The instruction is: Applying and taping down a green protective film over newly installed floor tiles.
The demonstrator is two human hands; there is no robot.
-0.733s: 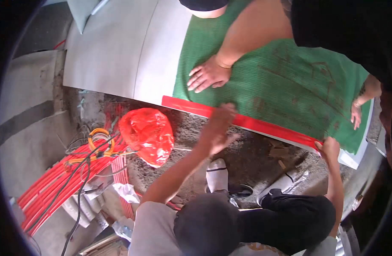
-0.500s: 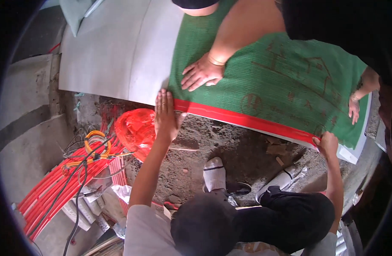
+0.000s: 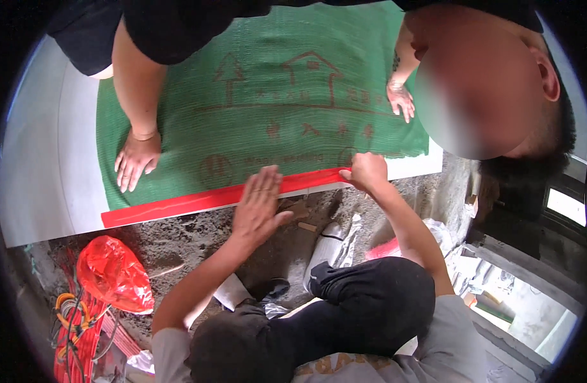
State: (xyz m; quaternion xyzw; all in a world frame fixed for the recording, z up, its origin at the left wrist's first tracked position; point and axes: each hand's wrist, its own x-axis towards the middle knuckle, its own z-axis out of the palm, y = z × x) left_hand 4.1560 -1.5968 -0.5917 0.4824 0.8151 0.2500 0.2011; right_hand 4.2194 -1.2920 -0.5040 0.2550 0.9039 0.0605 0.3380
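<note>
A green woven sheet (image 3: 255, 121) with dark printed drawings lies over a pale board (image 3: 76, 185). Along its near edge runs a strip of red tape (image 3: 198, 203). My left hand (image 3: 260, 207) lies flat near the middle of this tape, its fingers stretched out over it. At the tape's right end, my right hand (image 3: 369, 172) is closed, with the thumb at the red strip. Another person's hand (image 3: 139, 159) presses flat on the sheet's left part. That person's other hand (image 3: 401, 101) rests near the right edge.
A red plastic bag (image 3: 114, 274) sits on the rough floor at left, beside red tubes and coiled orange cable (image 3: 70, 313). My bent knees (image 3: 370, 306) are close below the board. The other person's head leans in at upper right.
My left hand has slid rightward along the tape, from its left end to near the middle. My right hand stays at the right end. The view has turned, and the other person's head has appeared.
</note>
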